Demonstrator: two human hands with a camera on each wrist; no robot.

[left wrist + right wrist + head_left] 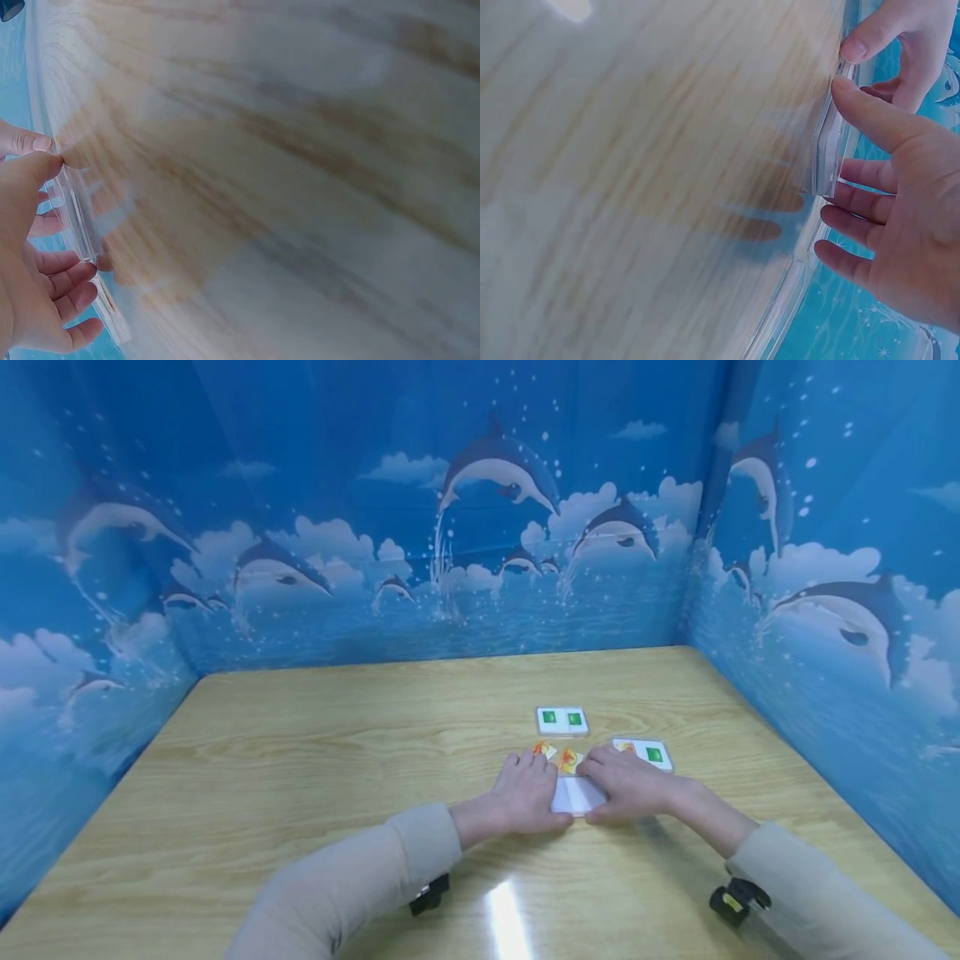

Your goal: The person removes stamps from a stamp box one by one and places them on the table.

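The left hand and right hand share a narrow grip on a flat white rectangular clear-plastic-edged piece between them, apparently being squared up, calling for even pressure, with orange-printed cards just beyond the grip.

Dolphin-print sheets around a table suggest a booth.

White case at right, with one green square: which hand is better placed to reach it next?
Probably the right hand: it lies right beside that white case, while the left hand is farther away. Both grip the white panel between them.
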